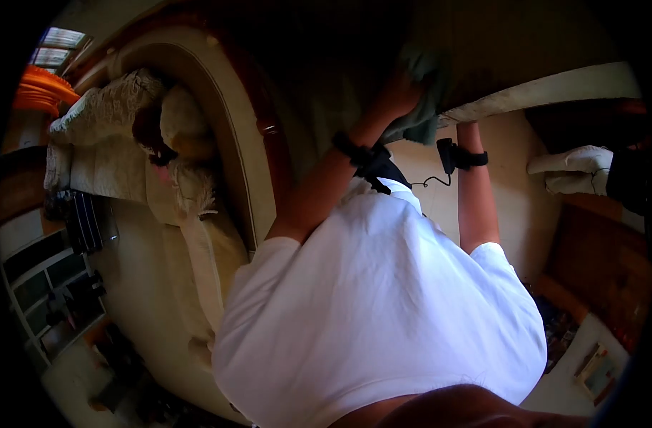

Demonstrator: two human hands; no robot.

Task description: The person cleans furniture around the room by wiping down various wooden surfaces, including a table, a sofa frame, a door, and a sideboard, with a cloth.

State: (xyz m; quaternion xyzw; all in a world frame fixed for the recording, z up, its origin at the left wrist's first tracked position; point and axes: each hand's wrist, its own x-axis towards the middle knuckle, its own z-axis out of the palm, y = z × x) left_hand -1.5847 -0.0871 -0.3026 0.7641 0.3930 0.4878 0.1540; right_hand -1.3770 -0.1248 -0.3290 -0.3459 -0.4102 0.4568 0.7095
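Observation:
My left hand [401,96] is closed on a grey-green cloth [424,118], which bunches around it and hangs below. Hand and cloth are over a dark surface [526,43], and deep shadow blurs the fingers. My right forearm [477,203] reaches straight forward to the pale edge [543,93] of that surface. Past the wrist, my right hand is hidden behind this edge, so its fingers do not show. Each wrist wears a black strap, and a small black device [447,153] with a thin cable sits by the right one.
To the left, beyond a curved wooden frame [265,128], stands a pale sofa [119,167] with cushions. An orange object [41,89] is at the far left, above a shelf unit [51,282]. White, rounded items [572,171] lie at the right near a brown wooden panel [597,264].

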